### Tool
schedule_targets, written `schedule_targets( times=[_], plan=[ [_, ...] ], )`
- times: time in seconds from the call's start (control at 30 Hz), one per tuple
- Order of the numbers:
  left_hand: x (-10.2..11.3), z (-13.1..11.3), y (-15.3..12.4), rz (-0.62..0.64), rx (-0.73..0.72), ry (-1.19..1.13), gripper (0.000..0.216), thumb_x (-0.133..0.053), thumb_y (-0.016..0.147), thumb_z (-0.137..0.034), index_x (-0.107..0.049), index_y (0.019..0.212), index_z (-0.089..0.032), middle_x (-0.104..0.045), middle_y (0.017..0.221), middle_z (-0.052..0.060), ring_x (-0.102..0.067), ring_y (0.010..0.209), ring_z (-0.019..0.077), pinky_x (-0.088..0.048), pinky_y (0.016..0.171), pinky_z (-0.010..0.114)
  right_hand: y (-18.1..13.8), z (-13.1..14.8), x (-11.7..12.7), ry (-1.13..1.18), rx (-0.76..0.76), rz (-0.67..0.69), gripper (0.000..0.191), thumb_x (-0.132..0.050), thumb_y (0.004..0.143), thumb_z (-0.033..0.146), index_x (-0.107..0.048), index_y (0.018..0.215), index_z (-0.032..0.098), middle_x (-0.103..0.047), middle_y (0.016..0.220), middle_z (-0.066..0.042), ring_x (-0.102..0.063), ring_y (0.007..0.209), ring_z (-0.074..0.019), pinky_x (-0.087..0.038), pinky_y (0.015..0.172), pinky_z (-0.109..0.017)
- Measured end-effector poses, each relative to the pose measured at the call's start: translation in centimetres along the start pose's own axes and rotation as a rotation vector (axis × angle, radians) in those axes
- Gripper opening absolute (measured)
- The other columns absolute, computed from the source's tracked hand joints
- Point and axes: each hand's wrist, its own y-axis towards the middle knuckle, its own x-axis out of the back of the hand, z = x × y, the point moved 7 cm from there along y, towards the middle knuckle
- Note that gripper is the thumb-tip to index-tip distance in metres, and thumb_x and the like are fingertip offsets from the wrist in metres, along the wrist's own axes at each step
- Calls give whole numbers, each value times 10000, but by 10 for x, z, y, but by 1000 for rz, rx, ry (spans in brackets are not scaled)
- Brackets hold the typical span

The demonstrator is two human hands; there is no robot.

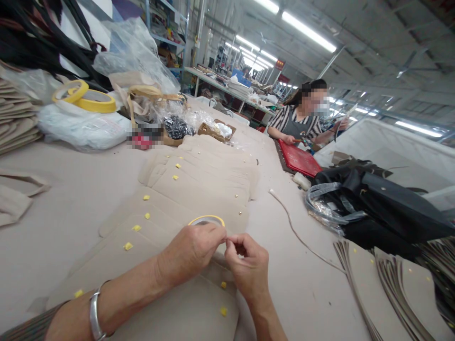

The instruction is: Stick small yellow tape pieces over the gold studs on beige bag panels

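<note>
My left hand is closed on a roll of yellow tape, whose upper rim shows above the knuckles. Fingertips of my right hand are pinched together and meet those of the left; whatever lies between them is too small to make out. Below both hands, overlapping beige panels run away from me in a fanned row. Small yellow tape squares are stuck along their left side, and one nearer square shows below my hands. Little metal studs dot the right side.
Yellow tape rolls rest on a white plastic bag at left. Small boxes stand beyond the panels. At right are a cord, black bags and stacked panels. A co-worker handles a red piece.
</note>
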Motion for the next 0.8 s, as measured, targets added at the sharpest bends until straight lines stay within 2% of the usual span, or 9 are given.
schedule_targets(
  times=[0.1,0.2,0.27,0.37,0.47,0.63,0.8],
  plan=[
    [4,-7,2,-100,-80,48,274,-344,959,-141,-535,769,-189,-525,672,-8,-495,583,133,-361,538,252,5,-22,-2,208,-298,9,135,-601,767,269,-657,689,175,-628,530,23,-556,437,-114,-450,439,-206],
    [4,-7,4,-140,-113,90,256,-363,965,-142,-541,788,-192,-520,668,-15,-490,589,130,-359,547,252,11,-48,4,287,-467,-33,172,-657,710,326,-640,641,169,-593,469,37,-546,398,-117,-459,422,-215],
    [0,0,7,-121,-93,182,231,-385,971,-154,-541,804,-188,-544,685,-7,-513,623,143,-370,572,263,12,-67,5,316,-547,-4,215,-695,692,367,-659,662,158,-600,471,34,-555,401,-121,-474,428,-223],
    [-15,18,13,-6,-21,351,168,-442,944,-134,-546,821,-179,-593,748,29,-536,692,186,-396,625,301,12,-87,2,367,-589,78,301,-725,703,441,-696,743,144,-640,542,17,-581,448,-115,-500,462,-220],
    [-30,34,13,119,52,397,115,-482,907,-103,-563,875,-177,-616,834,57,-532,768,223,-417,702,349,9,-98,-3,389,-606,122,352,-728,717,481,-702,764,133,-652,573,6,-587,463,-103,-502,477,-207],
    [-36,37,4,190,77,284,120,-484,894,-90,-558,866,-180,-597,828,47,-494,775,229,-397,719,363,9,-104,-8,369,-652,183,347,-754,697,464,-695,756,127,-640,567,9,-578,460,-96,-505,486,-206],
    [-37,35,-1,226,69,227,130,-490,875,-68,-542,865,-186,-586,835,42,-477,769,231,-370,689,362,8,-101,-11,272,-626,301,304,-709,750,441,-690,755,138,-608,556,19,-546,474,-103,-481,486,-211]
  ],
)
